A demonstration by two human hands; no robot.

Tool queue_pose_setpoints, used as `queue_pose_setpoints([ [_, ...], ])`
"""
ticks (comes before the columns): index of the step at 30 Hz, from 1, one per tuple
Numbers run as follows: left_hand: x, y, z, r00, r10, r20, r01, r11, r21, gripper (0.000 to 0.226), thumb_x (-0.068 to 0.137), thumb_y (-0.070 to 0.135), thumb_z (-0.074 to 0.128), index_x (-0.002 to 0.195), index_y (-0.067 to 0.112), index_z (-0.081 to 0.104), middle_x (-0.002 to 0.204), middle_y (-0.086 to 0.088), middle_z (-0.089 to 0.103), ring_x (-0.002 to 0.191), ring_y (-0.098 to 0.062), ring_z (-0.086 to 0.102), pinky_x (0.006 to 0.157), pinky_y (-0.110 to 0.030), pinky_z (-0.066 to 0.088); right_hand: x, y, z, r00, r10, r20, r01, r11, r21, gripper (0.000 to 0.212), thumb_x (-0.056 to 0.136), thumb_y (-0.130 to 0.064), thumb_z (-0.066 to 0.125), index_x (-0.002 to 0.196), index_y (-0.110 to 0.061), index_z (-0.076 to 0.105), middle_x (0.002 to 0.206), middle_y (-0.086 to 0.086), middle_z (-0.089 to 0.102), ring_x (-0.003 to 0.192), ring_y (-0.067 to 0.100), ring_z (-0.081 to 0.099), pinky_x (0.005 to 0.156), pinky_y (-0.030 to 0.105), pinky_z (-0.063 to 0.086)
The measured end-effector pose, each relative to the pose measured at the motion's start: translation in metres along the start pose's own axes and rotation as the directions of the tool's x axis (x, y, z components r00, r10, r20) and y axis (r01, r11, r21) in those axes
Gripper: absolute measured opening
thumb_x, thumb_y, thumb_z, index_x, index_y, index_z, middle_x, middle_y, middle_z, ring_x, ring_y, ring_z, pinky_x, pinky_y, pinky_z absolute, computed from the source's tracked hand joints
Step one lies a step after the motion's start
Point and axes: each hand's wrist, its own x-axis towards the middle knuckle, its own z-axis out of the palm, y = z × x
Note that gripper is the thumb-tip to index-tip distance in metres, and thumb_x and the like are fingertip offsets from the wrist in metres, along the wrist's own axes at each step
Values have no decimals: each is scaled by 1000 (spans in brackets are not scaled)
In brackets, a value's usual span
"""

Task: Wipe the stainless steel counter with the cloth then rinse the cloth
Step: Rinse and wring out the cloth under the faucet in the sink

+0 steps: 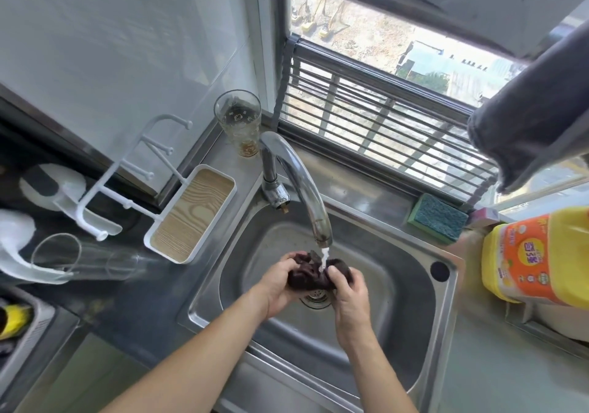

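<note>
A dark maroon cloth (310, 272) is bunched up over the stainless steel sink (411, 288), right above the drain (315, 298). My left hand (277, 285) grips its left side and my right hand (349, 294) grips its right side. Water runs from the curved chrome tap (299, 183) in a white stream (323, 258) onto the cloth between my hands. The stainless steel counter (487, 377) surrounds the sink.
A green sponge (438, 216) lies behind the sink, below the window rack (382, 116). A yellow detergent jug (538, 256) stands at right, under a hanging grey towel (535, 110). At left are a glass (239, 126), a white wood-pattern tray (191, 215) and a clear jug (83, 261).
</note>
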Motion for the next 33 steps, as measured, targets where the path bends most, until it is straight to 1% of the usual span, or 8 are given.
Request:
queue_pose_setpoints([
  [3, -3, -3, 1, 999, 30, -17, -30, 999, 37, 48, 86, -7, 31, 115, 16, 62, 116, -20, 62, 97, -33, 61, 69, -42, 63, 3, -1, 6, 991, 85, -104, -89, 996, -33, 50, 80, -37, 84, 118, -22, 54, 108, 7, 69, 100, 26, 69, 89, 45, 56],
  [8, -6, -4, -6, 993, 78, -87, -37, 917, 396, 52, 78, 2, 43, 124, 23, 56, 117, -15, 63, 90, -28, 62, 75, -44, 59, 8, -6, 10, 996, -1, -85, -27, 945, -327, 16, 83, -14, 81, 94, -12, 69, 90, 11, 75, 97, 35, 72, 89, 49, 60],
  [13, -13, -3, -16, 981, -18, -192, 92, 920, 380, 31, 97, 39, 47, 102, 19, 71, 99, -7, 75, 88, -25, 70, 84, -42, 58, 2, -8, 18, 971, -47, -233, 14, 990, -143, 13, 88, -16, 70, 100, -18, 64, 106, 14, 70, 99, 28, 67, 98, 51, 54],
  [17, -5, -1, -13, 978, -24, -207, 49, 992, 113, 37, 93, 39, 63, 115, 10, 69, 110, -18, 75, 100, -34, 72, 87, -47, 59, -7, -13, 19, 975, 221, -11, -219, 956, -197, 34, 84, -44, 71, 105, -17, 71, 105, 12, 76, 98, 27, 73, 91, 52, 60],
  [20, 4, 3, -12, 976, 65, -207, -52, 996, 67, 46, 87, 35, 71, 120, 4, 62, 110, -22, 73, 102, -37, 72, 87, -44, 59, -13, -16, 14, 952, 275, 133, -216, 913, -346, 30, 88, -34, 78, 105, -10, 75, 96, 10, 80, 87, 21, 76, 80, 36, 60],
  [27, -3, -9, -16, 997, -26, -74, 39, 985, 171, 49, 95, 39, 63, 133, 10, 57, 118, -12, 73, 100, -27, 72, 78, -38, 60, -6, -17, 21, 981, -112, -157, 117, 993, 26, 9, 73, -12, 68, 74, -16, 61, 72, 4, 59, 74, 22, 54, 68, 35, 47],
  [30, -9, -13, -21, 960, -254, 116, 216, 938, 270, 63, 96, 69, 39, 127, 22, 68, 124, -8, 72, 118, -32, 66, 84, -52, 55, -6, -18, 24, 992, -25, -127, 56, 968, 246, 40, 68, -7, 57, 108, -12, 62, 92, 12, 59, 84, 28, 56, 77, 38, 50],
  [33, -6, -14, -16, 955, -216, 202, 180, 967, 183, 63, 97, 66, 43, 128, 17, 67, 130, -15, 68, 120, -38, 64, 82, -55, 59, -7, -18, 18, 998, 50, -24, -41, 961, 275, 59, 66, -2, 49, 121, -15, 67, 100, 18, 68, 89, 29, 63, 88, 44, 53],
])
